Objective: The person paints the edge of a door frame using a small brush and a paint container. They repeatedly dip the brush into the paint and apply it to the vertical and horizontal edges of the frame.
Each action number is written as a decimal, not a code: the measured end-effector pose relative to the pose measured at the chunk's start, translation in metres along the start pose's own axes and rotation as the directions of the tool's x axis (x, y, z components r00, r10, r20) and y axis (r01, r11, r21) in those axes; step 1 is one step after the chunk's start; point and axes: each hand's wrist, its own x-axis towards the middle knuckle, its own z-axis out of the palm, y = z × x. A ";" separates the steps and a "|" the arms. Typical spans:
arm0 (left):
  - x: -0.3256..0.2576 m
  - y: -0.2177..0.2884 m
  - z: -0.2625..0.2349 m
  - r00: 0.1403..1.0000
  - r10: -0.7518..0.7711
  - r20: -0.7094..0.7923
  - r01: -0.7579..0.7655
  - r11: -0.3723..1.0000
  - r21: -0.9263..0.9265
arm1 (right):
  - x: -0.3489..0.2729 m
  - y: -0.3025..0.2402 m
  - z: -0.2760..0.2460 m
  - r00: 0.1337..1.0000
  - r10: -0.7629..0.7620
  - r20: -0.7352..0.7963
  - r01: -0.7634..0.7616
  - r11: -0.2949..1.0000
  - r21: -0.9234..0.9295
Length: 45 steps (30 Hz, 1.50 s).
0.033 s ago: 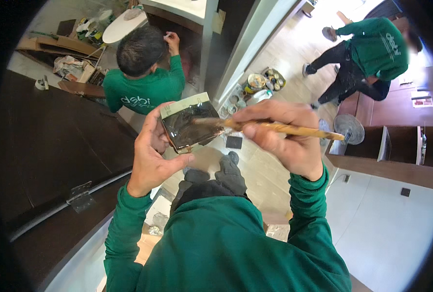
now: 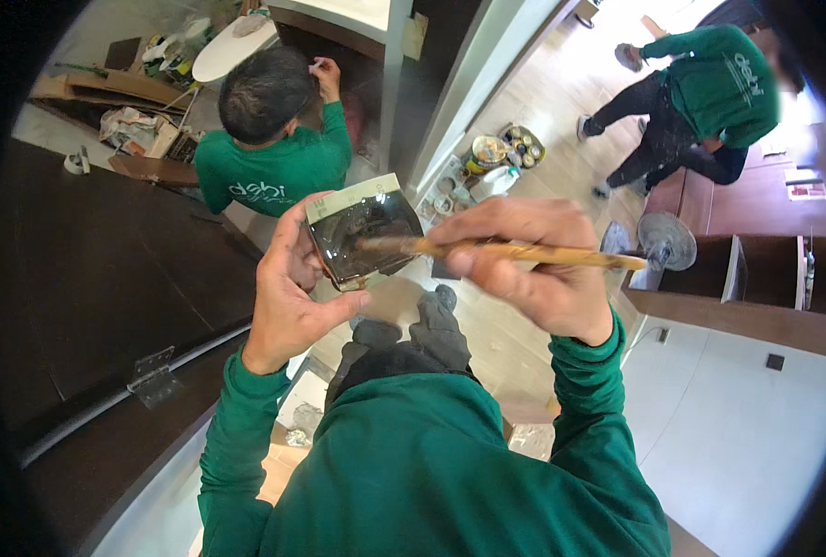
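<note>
Held up in front of me by my left hand (image 2: 292,297) is a small square piece (image 2: 357,200) with a pale greenish edge. I cannot tell whether it is a folded card or a shallow tray. Dark, glossy wet paint (image 2: 390,218) covers most of its face. My right hand (image 2: 533,269) is closed in a pinch round a paintbrush (image 2: 571,253) with a stained wooden handle. The brush tip, a little blurred, lies in the dark paint, near the middle of the square.
A person in green (image 2: 269,139) crouches ahead on the left, and another (image 2: 719,88) bends at far right. A dark panel (image 2: 125,278) with a hinge fills the left. Several cans (image 2: 524,147) stand on the floor beyond my hands. Dark shelving (image 2: 766,269) is on the right.
The paintbrush and my right hand have shifted slightly left, taking the brush tip further across the wet paint. My left hand and the square piece have hardly moved.
</note>
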 end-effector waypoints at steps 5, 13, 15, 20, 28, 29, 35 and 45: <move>0.013 -0.012 0.000 0.999 -0.019 0.027 0.019 1.000 -0.021 | -0.010 0.010 -0.008 0.985 0.133 -0.113 -0.129 0.991 0.043; 0.024 -0.008 0.009 0.998 -0.024 0.054 0.026 0.999 -0.022 | -0.028 0.007 -0.037 0.936 0.217 -0.278 -0.142 0.953 0.267; 0.030 -0.007 0.012 0.999 -0.025 0.047 0.027 0.999 -0.046 | -0.022 0.007 -0.044 0.942 0.215 -0.259 -0.137 0.948 0.289; 0.051 -0.005 0.023 1.000 0.002 -0.002 -0.002 0.998 -0.067 | 0.003 0.019 -0.054 0.968 0.165 -0.190 -0.119 0.965 0.235; 0.091 0.001 0.060 0.995 0.027 -0.093 -0.032 0.998 -0.055 | 0.046 0.041 -0.105 0.993 -0.111 0.024 0.112 0.993 -0.041; 0.097 0.001 0.064 0.993 0.044 -0.105 -0.049 0.998 -0.040 | 0.047 0.041 -0.114 0.997 -0.072 -0.005 0.072 0.997 -0.037; 0.123 -0.003 0.084 0.987 0.011 -0.160 -0.017 0.999 -0.037 | 0.065 0.061 -0.142 0.996 -0.077 0.034 0.077 0.997 0.007; 0.119 -0.001 0.082 0.986 -0.069 -0.153 0.027 0.965 -0.263 | 0.046 0.099 -0.171 0.971 0.226 -0.080 -0.141 0.807 0.574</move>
